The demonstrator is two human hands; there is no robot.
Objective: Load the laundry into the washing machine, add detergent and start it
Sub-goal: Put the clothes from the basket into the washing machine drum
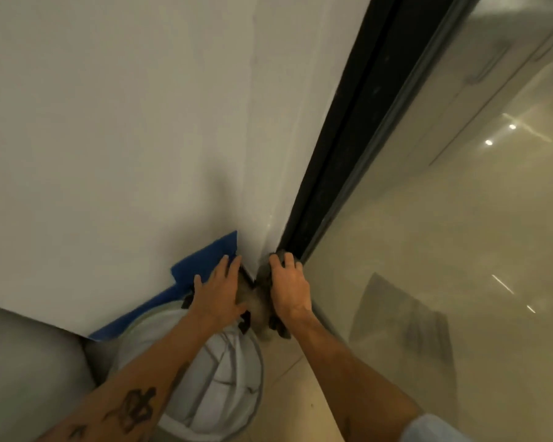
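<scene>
A bundle of dark grey and tan laundry [256, 303] lies in the floor corner, where the white wall meets the black door frame. My right hand [289, 288] is curled over its right side and grips the fabric. My left hand [219, 291] lies flat on the bundle's left side with its fingers spread. Just below my hands stands a round white laundry basket [217, 378] with white cloth inside. My left forearm partly covers it. No washing machine or detergent is in view.
A blue flat piece [205, 261] leans along the foot of the white wall [125, 138]. A black door frame [348, 122] and a large glass pane [460, 250] close off the right. A grey surface [23, 362] sits at the lower left. The floor is beige tile [300, 393].
</scene>
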